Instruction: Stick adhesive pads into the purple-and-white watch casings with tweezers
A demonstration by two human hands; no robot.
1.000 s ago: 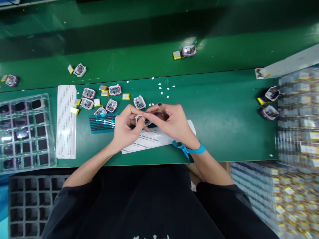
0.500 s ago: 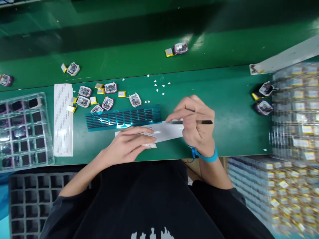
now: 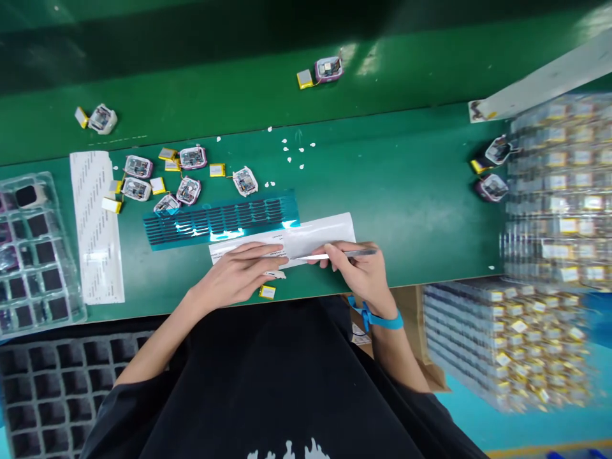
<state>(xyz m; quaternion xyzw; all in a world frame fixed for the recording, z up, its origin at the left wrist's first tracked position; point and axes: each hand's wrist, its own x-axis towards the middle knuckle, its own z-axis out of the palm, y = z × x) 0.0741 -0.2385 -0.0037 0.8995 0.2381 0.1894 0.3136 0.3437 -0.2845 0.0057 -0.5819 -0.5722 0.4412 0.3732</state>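
Note:
My left hand (image 3: 243, 275) lies palm down with its fingers stretched out over a white label sheet (image 3: 325, 233) with rows of small print. Beside its thumb a white-edged piece (image 3: 275, 274) shows, mostly hidden by the hand. Just below that sits a small yellow-edged battery (image 3: 268, 291). Closed round a pair of tweezers (image 3: 356, 253), my right hand (image 3: 361, 271) rests at the sheet's lower right. The tweezers' tips point left, close to my left fingertips. Behind the sheet lies a blue film (image 3: 220, 220) with dark strips.
Several open device housings (image 3: 189, 190) with wired batteries lie at the left, near a white printed strip (image 3: 98, 229) and a clear tray (image 3: 41, 255). Small white bits (image 3: 287, 150) dot the bench. Stacked clear trays (image 3: 559, 197) stand at right; a grey foam tray (image 3: 71, 389) sits lower left.
My right hand has come down and turned, bringing the tweezers' tips to the sheet by my left fingers. The yellow-edged battery below my left hand now shows. The whole view has shifted.

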